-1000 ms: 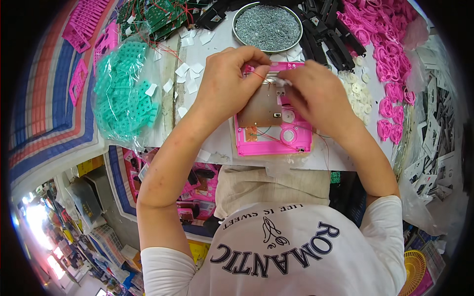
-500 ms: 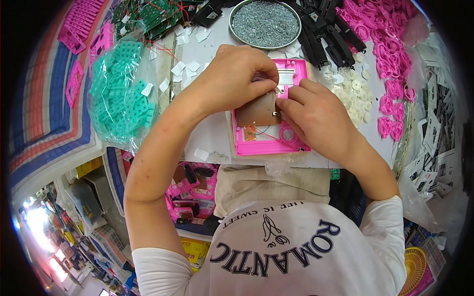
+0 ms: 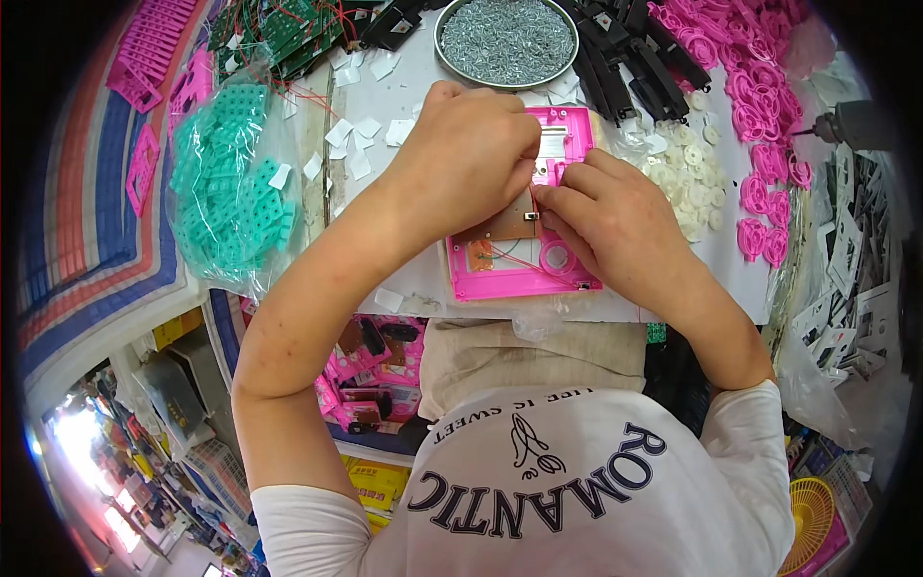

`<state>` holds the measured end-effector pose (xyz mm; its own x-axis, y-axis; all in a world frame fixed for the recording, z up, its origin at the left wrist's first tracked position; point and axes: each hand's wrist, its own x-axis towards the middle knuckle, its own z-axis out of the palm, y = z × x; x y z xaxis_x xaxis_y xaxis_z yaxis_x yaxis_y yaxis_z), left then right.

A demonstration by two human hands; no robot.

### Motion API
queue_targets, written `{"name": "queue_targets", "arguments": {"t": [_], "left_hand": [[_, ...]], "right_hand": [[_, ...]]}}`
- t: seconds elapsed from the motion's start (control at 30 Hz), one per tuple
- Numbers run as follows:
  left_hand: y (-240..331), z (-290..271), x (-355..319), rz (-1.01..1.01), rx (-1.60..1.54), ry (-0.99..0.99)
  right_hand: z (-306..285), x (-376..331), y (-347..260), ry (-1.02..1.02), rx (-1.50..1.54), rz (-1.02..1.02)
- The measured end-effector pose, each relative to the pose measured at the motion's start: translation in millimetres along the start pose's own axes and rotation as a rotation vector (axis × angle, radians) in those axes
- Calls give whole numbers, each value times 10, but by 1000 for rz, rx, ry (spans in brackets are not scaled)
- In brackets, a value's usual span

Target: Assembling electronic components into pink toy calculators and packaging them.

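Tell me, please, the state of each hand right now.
Left hand: curled over the brown board; any grip is hidden.
Right hand: partly bent beside the board's right edge; any hold cannot be told.

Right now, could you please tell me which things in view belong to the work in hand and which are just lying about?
Being worked on:
pink casing
brown board

Apparently just lying about, untouched:
bagged green pieces
black plastic parts
white discs
yellow basket
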<state>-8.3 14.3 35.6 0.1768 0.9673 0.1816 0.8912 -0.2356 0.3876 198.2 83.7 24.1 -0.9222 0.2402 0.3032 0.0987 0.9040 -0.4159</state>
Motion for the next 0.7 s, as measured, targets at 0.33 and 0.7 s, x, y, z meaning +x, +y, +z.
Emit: {"name": "queue_targets", "arguments": {"t": [0.33, 0.7], "left_hand": [[190, 70, 206, 274, 327, -171], [98, -68, 446, -167, 108, -270]], "right_hand": [[-24, -20, -54, 72, 28, 72], [-123, 150, 53, 17, -96, 103]]}}
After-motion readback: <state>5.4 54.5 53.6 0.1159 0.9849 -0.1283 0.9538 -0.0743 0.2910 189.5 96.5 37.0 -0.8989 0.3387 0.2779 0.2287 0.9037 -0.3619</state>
